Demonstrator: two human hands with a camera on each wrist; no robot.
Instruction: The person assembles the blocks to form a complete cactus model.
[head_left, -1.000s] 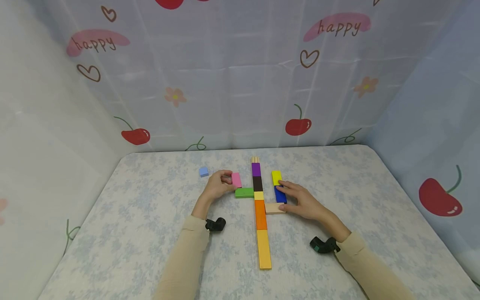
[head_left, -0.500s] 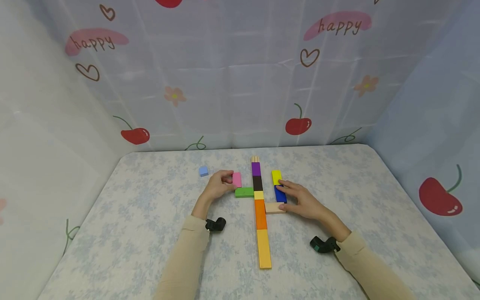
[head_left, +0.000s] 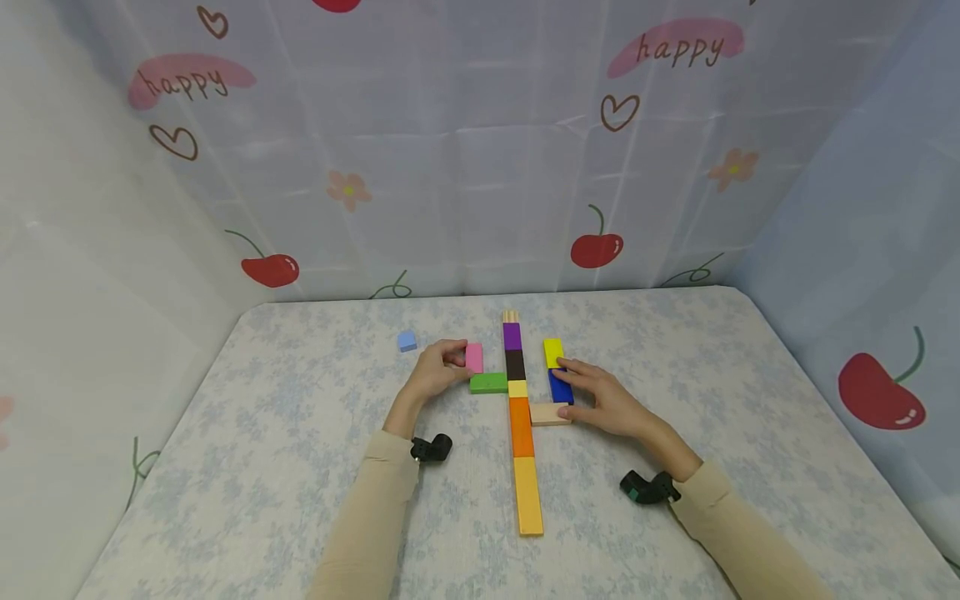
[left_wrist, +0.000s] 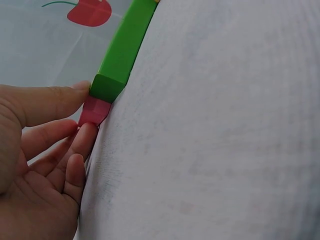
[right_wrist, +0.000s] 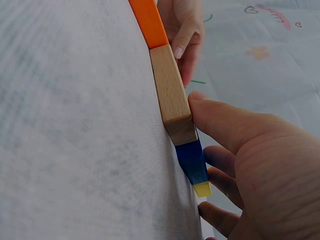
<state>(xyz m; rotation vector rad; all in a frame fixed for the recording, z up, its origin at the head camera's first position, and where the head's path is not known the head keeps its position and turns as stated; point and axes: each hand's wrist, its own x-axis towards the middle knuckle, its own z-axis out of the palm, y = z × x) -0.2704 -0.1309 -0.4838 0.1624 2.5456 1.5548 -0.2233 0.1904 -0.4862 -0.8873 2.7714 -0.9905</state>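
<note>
In the head view my left hand (head_left: 435, 369) holds the pink block (head_left: 475, 357), thumb at its near corner and fingers curved at its outer side. This block stands against the green block (head_left: 489, 383); the left wrist view shows my thumb right at the green block's edge. My right hand (head_left: 606, 404) is loosely bent, its thumb touching the end of the plain wooden block (right_wrist: 171, 82). Its other fingers lie along the dark blue block (head_left: 560, 389), beside which the bright yellow block (head_left: 552, 352) extends away. Their undersides are hidden.
A straight row runs between the hands: pale sticks (head_left: 510, 317), purple block (head_left: 512, 336), black block (head_left: 515, 365), small yellow block (head_left: 517, 388), orange block (head_left: 521, 427), long yellow-orange block (head_left: 528, 496). A light blue block (head_left: 407, 341) lies apart at the left. Printed curtains surround the table (head_left: 285, 467).
The pink block has turned slightly straighter and shifted a touch right under my left hand. My right hand keeps its place, and the view has tilted very slightly.
</note>
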